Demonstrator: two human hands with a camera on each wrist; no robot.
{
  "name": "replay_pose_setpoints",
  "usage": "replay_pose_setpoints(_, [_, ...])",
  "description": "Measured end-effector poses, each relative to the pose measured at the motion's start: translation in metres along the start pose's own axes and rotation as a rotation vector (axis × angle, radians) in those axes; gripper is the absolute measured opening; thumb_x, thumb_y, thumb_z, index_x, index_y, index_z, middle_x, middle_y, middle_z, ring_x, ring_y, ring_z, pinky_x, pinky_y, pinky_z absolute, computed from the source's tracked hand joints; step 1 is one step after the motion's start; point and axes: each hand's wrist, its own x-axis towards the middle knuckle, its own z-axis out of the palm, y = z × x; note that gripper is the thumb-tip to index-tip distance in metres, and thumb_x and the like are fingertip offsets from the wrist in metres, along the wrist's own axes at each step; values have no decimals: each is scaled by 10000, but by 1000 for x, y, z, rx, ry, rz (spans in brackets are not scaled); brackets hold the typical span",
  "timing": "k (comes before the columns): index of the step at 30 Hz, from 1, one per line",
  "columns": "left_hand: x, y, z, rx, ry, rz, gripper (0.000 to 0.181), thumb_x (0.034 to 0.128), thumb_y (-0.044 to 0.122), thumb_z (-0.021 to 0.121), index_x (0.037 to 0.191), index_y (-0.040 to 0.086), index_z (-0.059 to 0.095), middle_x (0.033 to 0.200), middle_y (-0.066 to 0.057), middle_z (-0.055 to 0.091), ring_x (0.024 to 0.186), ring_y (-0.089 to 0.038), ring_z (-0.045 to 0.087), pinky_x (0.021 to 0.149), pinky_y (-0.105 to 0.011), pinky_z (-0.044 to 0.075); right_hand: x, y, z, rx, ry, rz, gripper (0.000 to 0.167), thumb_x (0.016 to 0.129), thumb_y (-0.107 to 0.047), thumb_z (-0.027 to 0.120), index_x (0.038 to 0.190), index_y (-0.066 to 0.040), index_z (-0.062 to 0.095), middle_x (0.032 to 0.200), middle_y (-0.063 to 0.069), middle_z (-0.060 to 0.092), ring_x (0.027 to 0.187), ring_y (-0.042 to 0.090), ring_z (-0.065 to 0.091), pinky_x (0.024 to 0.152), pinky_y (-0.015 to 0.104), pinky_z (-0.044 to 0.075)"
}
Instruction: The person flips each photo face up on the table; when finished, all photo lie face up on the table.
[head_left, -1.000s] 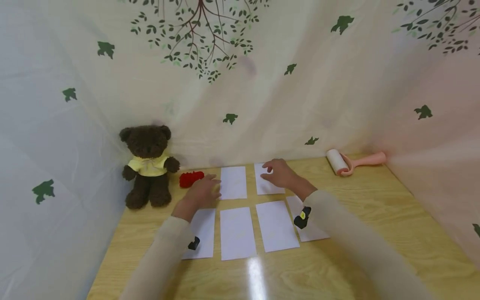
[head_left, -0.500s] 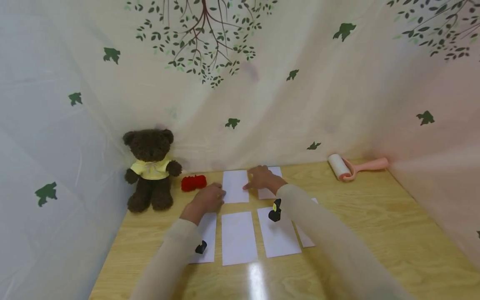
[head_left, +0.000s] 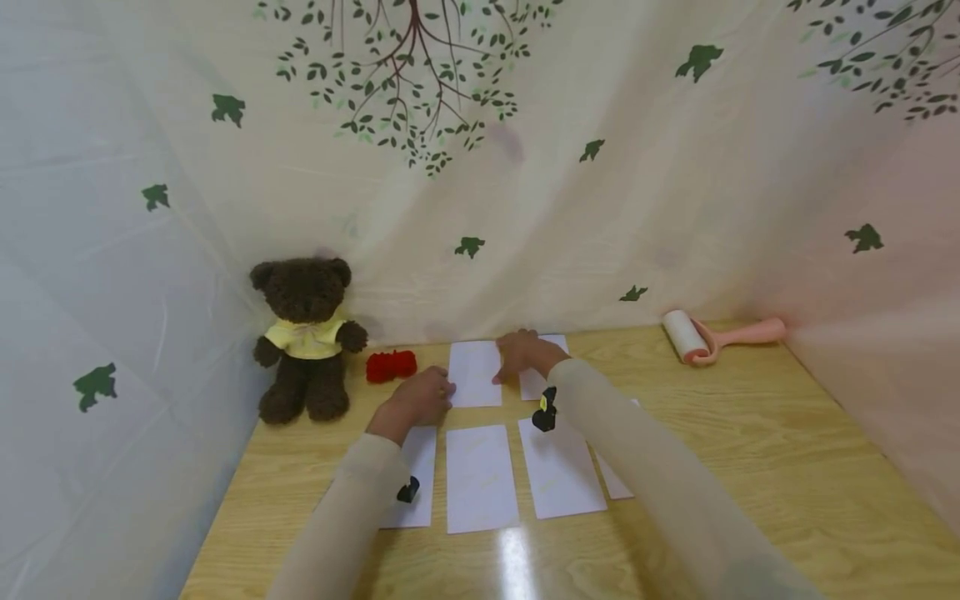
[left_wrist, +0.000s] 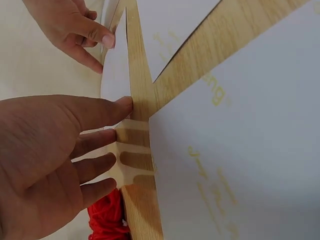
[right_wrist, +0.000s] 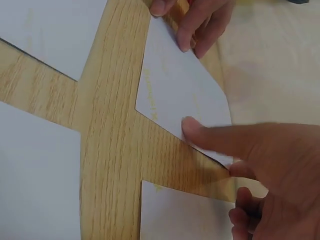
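Two rows of white paper sheets lie on the wooden table. At the back, one white sheet [head_left: 475,375] has a hand at either side. My left hand [head_left: 420,396] pinches its left edge, the thumb [left_wrist: 120,106] on the near corner in the left wrist view. Across from it, my right hand [head_left: 521,354] holds the right edge, thumb [right_wrist: 194,129] on top and forefinger at the edge in the right wrist view. Faint yellow print shows on the sheet there. Partly behind the right hand is another back-row sheet [head_left: 532,387].
Front-row sheets [head_left: 482,479] lie nearer me, the outer ones partly covered by my sleeves. A red yarn bundle [head_left: 391,366] is left of my left hand, beside a brown teddy bear [head_left: 306,333] in yellow. A pink-handled lint roller [head_left: 723,337] lies back right, by the curtain [head_left: 540,250].
Over the last second my right hand moved left from the back-right sheet to its neighbour's right edge. My left hand came to the left edge. Since half a second ago, both barely moved.
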Motion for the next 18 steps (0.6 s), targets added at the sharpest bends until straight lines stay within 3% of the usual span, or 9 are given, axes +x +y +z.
replay_pose_setpoints(6, [-3,3,-2,-47,-25,-38,304,1043,193,642,1318,83,713,1594,-120,523,1413,-312,553,1204,-509,443,9,-2,0,17,-4,-72,780,979,-564,635,1573,-80,495,1687,150,411,1599,425,275,1316,563,180])
replay_pose_setpoints(10, [-6,6,-5,-66,-35,-69,343,1042,218,645,1354,80,679,1554,-113,561,1349,-301,590,1182,-514,464,13,-3,1,81,56,-89,649,973,-529,625,1444,-83,646,1556,136,581,1467,356,479,1248,488,325])
replay_pose_setpoints(12, [-6,8,-5,-55,-39,-70,355,1041,225,640,1362,76,670,1509,-112,597,1309,-291,611,1163,-502,483,15,-3,3,222,80,-89,561,977,-482,648,1360,-76,707,1447,126,662,1327,294,577,1150,417,428])
replay_pose_setpoints(14, [-6,10,-5,-37,-41,-62,353,1041,232,636,1350,67,673,1458,-111,629,1255,-280,631,1139,-491,503,17,-4,5,431,90,-74,468,982,-400,686,1281,-41,720,1293,128,703,1140,245,627,1003,360,503])
replay_pose_setpoints(18, [-5,14,-6,-27,-36,-64,345,1039,240,636,1324,51,683,1377,-114,673,1164,-269,649,1103,-482,526,20,-5,5,855,88,-37,328,977,-190,733,1200,-8,574,1046,90,612,846,184,590,761,296,521])
